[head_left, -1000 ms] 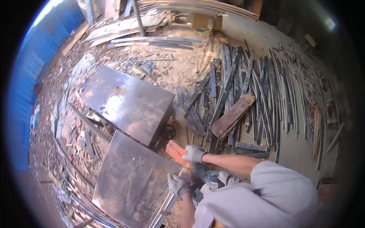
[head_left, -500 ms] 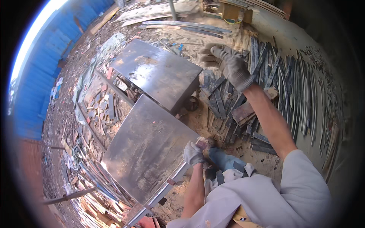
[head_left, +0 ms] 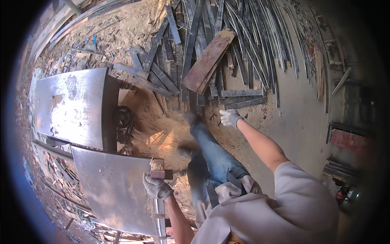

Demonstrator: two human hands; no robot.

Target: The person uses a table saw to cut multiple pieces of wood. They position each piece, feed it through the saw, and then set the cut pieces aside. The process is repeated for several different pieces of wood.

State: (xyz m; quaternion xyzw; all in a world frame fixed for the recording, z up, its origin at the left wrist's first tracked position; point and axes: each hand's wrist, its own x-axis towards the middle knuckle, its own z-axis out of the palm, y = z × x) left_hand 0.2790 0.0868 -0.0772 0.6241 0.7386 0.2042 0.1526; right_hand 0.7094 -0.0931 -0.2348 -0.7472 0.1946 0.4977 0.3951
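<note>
My left hand (head_left: pixel 158 188), in a pale work glove, rests at the right edge of the near metal saw table (head_left: pixel 115 191). Its fingers lie stretched over the tabletop, just beside a small reddish wood block (head_left: pixel 157 169) at the table's corner. A ruled metal rail (head_left: pixel 159 217) runs along that edge, below the hand. My right hand (head_left: pixel 230 118), gloved too, reaches out over the floor with its fingers partly extended and nothing in them. Beyond it, reddish-brown boards (head_left: pixel 207 63) lie across a heap of dark wood strips (head_left: pixel 195 30).
A second metal table (head_left: pixel 73 107) stands beyond the near one, with a dark handwheel (head_left: pixel 123 117) at its side. Sawdust (head_left: pixel 158 130) covers the floor around my legs. Wood scraps (head_left: pixel 61 175) lie left of the tables. Red-and-black stacked material (head_left: pixel 349 138) is at the far right.
My view and body have turned right, toward the strip pile. My right hand has dropped from its raised position and now reaches toward the boards. My left hand stays by the wood block.
</note>
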